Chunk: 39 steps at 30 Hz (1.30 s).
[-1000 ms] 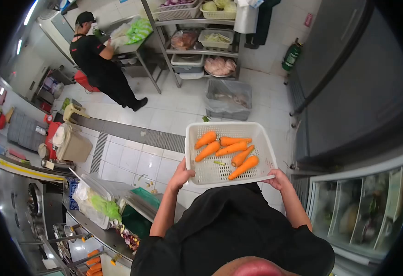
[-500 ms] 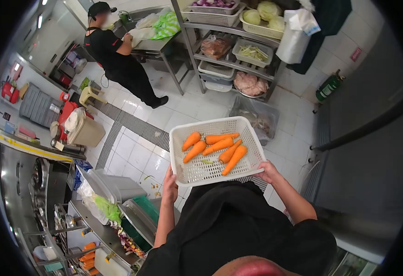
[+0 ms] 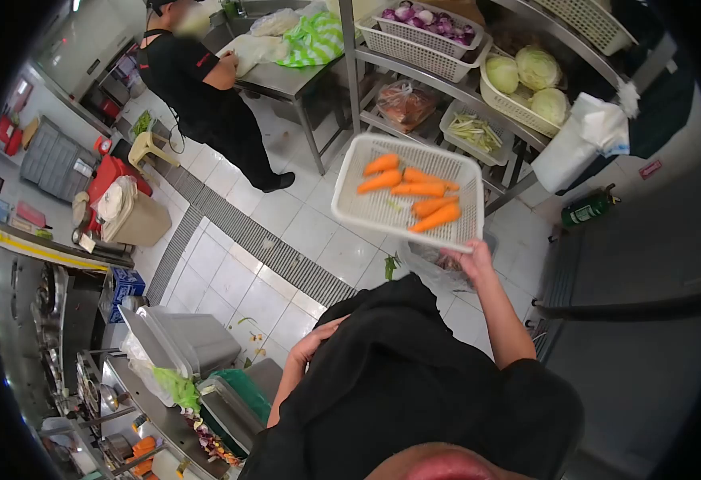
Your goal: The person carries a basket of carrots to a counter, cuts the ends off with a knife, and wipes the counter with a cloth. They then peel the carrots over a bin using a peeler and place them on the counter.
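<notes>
My right hand [image 3: 472, 261] grips the near right corner of a white perforated plastic basket [image 3: 351, 210], which is held out in front of me. Several orange carrots [image 3: 424, 190] lie inside it, with a small green scrap beside them. Away from the basket, my left hand [image 3: 318, 339] rests against the black apron [image 3: 390, 328] at my waist. Its fingers look stretched out and hold nothing. Behind the basket stands a metal shelf rack [image 3: 446, 62]. A clear plastic bin [image 3: 434, 262] on the floor is partly covered by the basket and my right hand.
The rack carries a basket of purple onions [image 3: 430, 24], cabbages [image 3: 538, 68] and a tray of cut pale-green vegetables [image 3: 474, 132]. A co-worker [image 3: 206, 96] stands at a steel table [image 3: 286, 80]. Left are a grey bin [image 3: 198, 340] and floor grating [image 3: 262, 248]; right, a steel fridge [image 3: 630, 352].
My left hand has let go of the basket and dropped to my waist. The basket, now in my right hand alone, has moved forward toward the rack, and my view has come closer to it.
</notes>
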Tool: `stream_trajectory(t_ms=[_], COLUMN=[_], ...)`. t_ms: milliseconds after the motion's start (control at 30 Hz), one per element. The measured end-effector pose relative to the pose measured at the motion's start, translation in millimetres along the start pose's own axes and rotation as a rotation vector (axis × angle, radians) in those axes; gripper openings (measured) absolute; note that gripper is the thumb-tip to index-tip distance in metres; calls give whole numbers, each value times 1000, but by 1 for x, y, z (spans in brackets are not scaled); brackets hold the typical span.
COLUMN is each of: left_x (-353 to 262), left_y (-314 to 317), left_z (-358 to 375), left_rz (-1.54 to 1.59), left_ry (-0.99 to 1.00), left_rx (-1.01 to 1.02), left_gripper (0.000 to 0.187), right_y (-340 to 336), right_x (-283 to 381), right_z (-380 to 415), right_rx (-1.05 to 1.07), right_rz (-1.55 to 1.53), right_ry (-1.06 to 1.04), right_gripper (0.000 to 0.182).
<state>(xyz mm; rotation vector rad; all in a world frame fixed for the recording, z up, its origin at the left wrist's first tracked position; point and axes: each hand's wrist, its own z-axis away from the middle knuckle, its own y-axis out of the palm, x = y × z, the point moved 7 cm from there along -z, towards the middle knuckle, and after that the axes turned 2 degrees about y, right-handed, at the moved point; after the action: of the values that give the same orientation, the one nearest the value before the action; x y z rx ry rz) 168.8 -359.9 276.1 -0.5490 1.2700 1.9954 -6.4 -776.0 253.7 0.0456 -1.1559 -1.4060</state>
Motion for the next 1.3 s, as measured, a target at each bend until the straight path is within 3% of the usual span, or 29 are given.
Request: stream_trajectory(t_ms=[233,300,333,400,500,533,567,633,667,733,800,833,867,1033,1100,1133,1167,1233,1300], left_x=[20,36,46,64,84,90,95,101,101,102,60,22,28,71,87,83,83,88,77], left_y=[-76,-95,-105,-120,-138,-145,-154,-172,-179,-187,-173,-155,-163,-183,-168,-151,-147,-139,-136], left_z=[-21,-22,-23,-22,-25,-28,-31,-43,-51,-63,-69,-72,-73,-63,-63,-59,-56,-73,-66], left_rz=[14,39,45,46,2,-47,-131,-473,-613,-766,-121,183,69,163,-139,187,211,252,221], left_ry=[-95,-112,-122,-148,-204,-214,-220,-170,-156,-151,-386,-448,-437,-348,-682,-1014,-996,-505,-624], left_rx=[-138,-249,-305,-409,-542,-570,-585,-556,-551,-567,-843,-1039,-1067,-1106,-726,-988,-1008,-781,-1193], left_gripper=[56,56,56,56,55,55,55,55,55,55,55,55,57,62,64,62,62,50,36], right_y=[13,-6,3,25,31,9,19,52,49,50,47,44,39,-10,-13,-12,-8,22,67], right_x=[87,99,104,137,168,174,182,215,220,232,238,236,234,223,223,224,226,226,213], right_z=[-209,-278,-298,-332,-403,-445,-461,-478,-496,-525,-544,-551,-554,-544,-537,-531,-526,-512,-495], right_rx=[-70,-120,-115,-173,-252,-235,-237,-135,-186,-233,-277,-302,-335,-541,-626,-682,-735,-841,-868], right_rz=[1,-306,-293,-226,-251,-304,-297,-346,-361,-348,-298,-253,-205,130,308,418,535,824,1104], right_ry=[-210,-200,-177,-365,-404,-359,-346,-546,-615,-680,-708,-706,-705,-648,-622,-628,-638,-693,-795], right_gripper=[62,45,45,39,33,23,23,41,51,50,49,49,48,46,45,45,45,44,43])
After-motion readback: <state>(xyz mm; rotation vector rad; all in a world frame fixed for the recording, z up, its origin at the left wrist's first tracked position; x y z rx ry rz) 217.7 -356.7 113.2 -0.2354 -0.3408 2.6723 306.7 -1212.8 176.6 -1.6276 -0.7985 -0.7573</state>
